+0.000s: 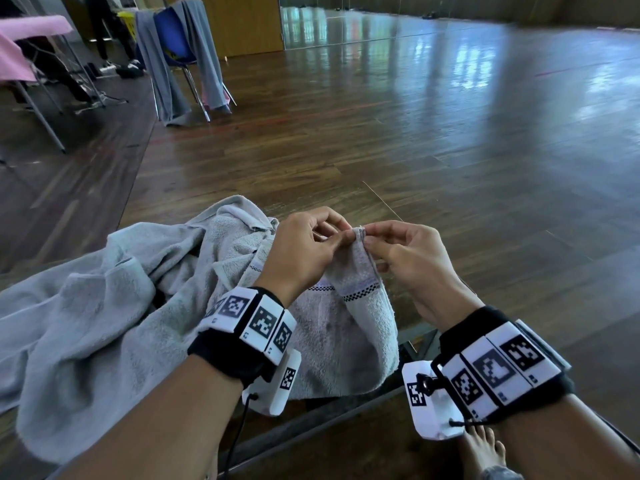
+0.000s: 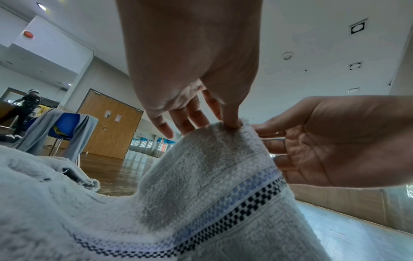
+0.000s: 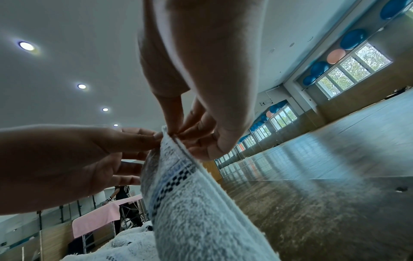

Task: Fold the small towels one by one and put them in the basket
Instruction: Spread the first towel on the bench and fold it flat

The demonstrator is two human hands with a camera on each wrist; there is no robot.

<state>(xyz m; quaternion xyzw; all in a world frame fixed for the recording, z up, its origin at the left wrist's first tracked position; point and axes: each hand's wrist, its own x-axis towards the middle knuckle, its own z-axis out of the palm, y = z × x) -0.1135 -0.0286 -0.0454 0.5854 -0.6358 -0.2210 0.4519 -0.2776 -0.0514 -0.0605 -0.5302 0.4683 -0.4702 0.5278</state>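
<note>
The towel (image 1: 360,306) hangs in front of the person, lifted by one top corner, its long axis running down and toward the body, with a checked band (image 1: 358,293) crossing it below the hands; its lower part drapes onto the pile (image 1: 104,306) of other towels at left. It looks light, soft and limp, so it should sag wherever unsupported and is best taken at corners or hems. The left hand (image 1: 304,251) pinches the corner between thumb and forefinger, other fingers loosely spread. The right hand (image 1: 405,252) pinches the same hem just beside it. No basket is in view.
</note>
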